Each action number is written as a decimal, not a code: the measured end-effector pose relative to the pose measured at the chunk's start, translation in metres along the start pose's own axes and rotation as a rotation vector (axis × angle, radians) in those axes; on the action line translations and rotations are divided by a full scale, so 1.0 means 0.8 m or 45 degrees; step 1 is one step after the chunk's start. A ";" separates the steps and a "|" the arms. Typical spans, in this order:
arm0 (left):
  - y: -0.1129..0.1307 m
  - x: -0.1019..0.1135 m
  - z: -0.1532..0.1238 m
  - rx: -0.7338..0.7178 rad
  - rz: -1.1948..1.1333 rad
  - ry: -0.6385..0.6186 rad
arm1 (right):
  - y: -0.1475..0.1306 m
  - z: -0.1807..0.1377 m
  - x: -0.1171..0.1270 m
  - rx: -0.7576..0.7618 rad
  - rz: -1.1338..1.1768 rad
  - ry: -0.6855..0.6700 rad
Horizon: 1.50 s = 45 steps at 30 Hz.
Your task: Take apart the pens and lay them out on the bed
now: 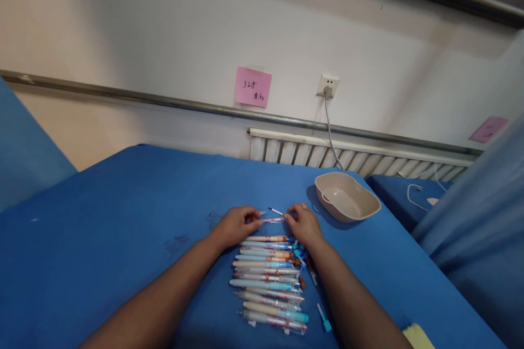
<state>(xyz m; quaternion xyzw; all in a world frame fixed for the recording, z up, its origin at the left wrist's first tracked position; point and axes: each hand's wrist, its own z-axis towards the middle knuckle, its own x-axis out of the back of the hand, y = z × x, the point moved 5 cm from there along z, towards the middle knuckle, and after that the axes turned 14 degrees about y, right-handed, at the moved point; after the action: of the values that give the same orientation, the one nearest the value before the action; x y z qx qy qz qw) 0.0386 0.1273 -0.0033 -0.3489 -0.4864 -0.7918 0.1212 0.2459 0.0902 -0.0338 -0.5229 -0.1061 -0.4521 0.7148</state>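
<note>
A clear pen barrel with pink markings (273,220) spans the gap between my two hands, above the row of pens. My left hand (237,226) pinches its left end between thumb and fingers. At the other end, the closed fingertips of my right hand (306,226) grip the barrel. Just above it is a thin white pen refill with a dark tip (275,211), its right end at my right fingers; whether they hold it I cannot tell. A small pale piece (262,213) shows by my left fingertips. Several pens (268,284) lie side by side below my hands.
Small blue pen parts (301,253) cluster by my right wrist, and a loose blue piece (324,318) lies lower. A beige basin (341,202) stands on the blue-covered table (135,218) to the right. Behind are a radiator (295,151) and a socket with a plugged cable (328,87).
</note>
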 end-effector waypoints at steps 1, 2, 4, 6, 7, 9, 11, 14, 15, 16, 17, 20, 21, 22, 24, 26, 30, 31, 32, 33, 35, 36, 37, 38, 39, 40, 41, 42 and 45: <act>0.006 -0.005 -0.004 -0.019 -0.025 -0.130 | 0.000 0.001 0.001 -0.029 0.111 0.023; 0.013 -0.008 -0.008 -0.056 -0.035 -0.223 | 0.000 0.001 0.000 -0.062 0.232 0.029; 0.021 -0.011 -0.013 -0.119 -0.048 -0.322 | -0.003 0.001 -0.003 -0.123 0.437 -0.013; 0.022 -0.013 -0.014 -0.129 -0.034 -0.335 | -0.008 -0.001 -0.008 -0.150 0.538 -0.084; 0.021 -0.013 -0.014 -0.122 -0.017 -0.331 | -0.011 -0.002 -0.009 -0.147 0.560 -0.115; 0.019 -0.013 -0.012 -0.110 0.027 -0.290 | -0.017 -0.004 -0.008 -0.146 0.613 -0.161; 0.017 -0.010 -0.010 -0.101 0.065 -0.211 | -0.021 -0.006 -0.008 -0.178 0.662 -0.220; 0.017 -0.007 -0.009 -0.084 0.075 -0.088 | -0.023 -0.009 -0.010 -0.191 0.680 -0.296; 0.017 -0.007 -0.009 -0.089 0.066 -0.058 | -0.024 -0.010 -0.012 -0.172 0.673 -0.315; 0.018 -0.006 -0.009 -0.097 0.052 -0.031 | -0.025 -0.011 -0.014 -0.145 0.660 -0.334; 0.019 -0.006 -0.009 -0.103 0.037 -0.003 | -0.025 -0.012 -0.016 -0.127 0.647 -0.355; 0.017 -0.004 -0.007 -0.089 -0.017 0.051 | -0.023 -0.014 -0.022 -0.145 0.632 -0.378; 0.016 -0.004 -0.006 -0.077 -0.042 0.056 | -0.022 -0.014 -0.022 -0.157 0.631 -0.366; 0.014 -0.004 -0.006 -0.064 -0.067 0.053 | -0.020 -0.014 -0.022 -0.167 0.635 -0.348; 0.012 -0.003 -0.004 -0.032 -0.096 0.040 | -0.019 -0.013 -0.022 -0.175 0.650 -0.327; 0.009 -0.003 -0.003 0.014 -0.098 0.033 | -0.019 -0.013 -0.021 -0.180 0.663 -0.321; 0.011 0.001 -0.002 0.031 -0.158 0.107 | -0.020 -0.013 -0.020 -0.193 0.689 -0.303; 0.012 0.002 -0.003 0.017 -0.171 0.109 | -0.020 -0.013 -0.020 -0.195 0.694 -0.299; 0.013 0.001 -0.003 0.012 -0.166 0.091 | -0.021 -0.013 -0.020 -0.197 0.700 -0.297; 0.012 0.000 -0.003 0.019 -0.146 0.060 | -0.021 -0.013 -0.020 -0.198 0.706 -0.299; 0.010 -0.001 -0.004 0.055 -0.095 0.016 | -0.022 -0.013 -0.019 -0.202 0.719 -0.300; 0.009 0.000 -0.004 0.063 -0.079 0.034 | -0.023 -0.013 -0.019 -0.206 0.725 -0.297; 0.009 0.003 -0.004 0.053 -0.073 0.075 | -0.023 -0.013 -0.018 -0.213 0.730 -0.289; 0.010 0.005 -0.004 0.025 -0.078 0.116 | -0.022 -0.013 -0.017 -0.222 0.733 -0.279; 0.012 0.006 -0.004 -0.011 -0.089 0.143 | -0.022 -0.013 -0.017 -0.234 0.736 -0.269; 0.013 0.007 -0.004 -0.041 -0.101 0.146 | -0.021 -0.012 -0.016 -0.247 0.738 -0.262; 0.014 0.006 -0.005 -0.051 -0.107 0.127 | -0.020 -0.012 -0.016 -0.260 0.740 -0.258; 0.013 0.004 -0.005 -0.038 -0.107 0.093 | -0.019 -0.012 -0.016 -0.273 0.741 -0.255; 0.008 0.001 -0.004 0.038 -0.073 0.071 | -0.017 -0.011 -0.016 -0.302 0.745 -0.252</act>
<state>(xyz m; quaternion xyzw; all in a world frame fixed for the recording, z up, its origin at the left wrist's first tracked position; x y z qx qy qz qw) 0.0397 0.1212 0.0008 -0.3106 -0.5046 -0.7970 0.1172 0.2252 0.0890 -0.0369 -0.6522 0.0328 -0.1839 0.7346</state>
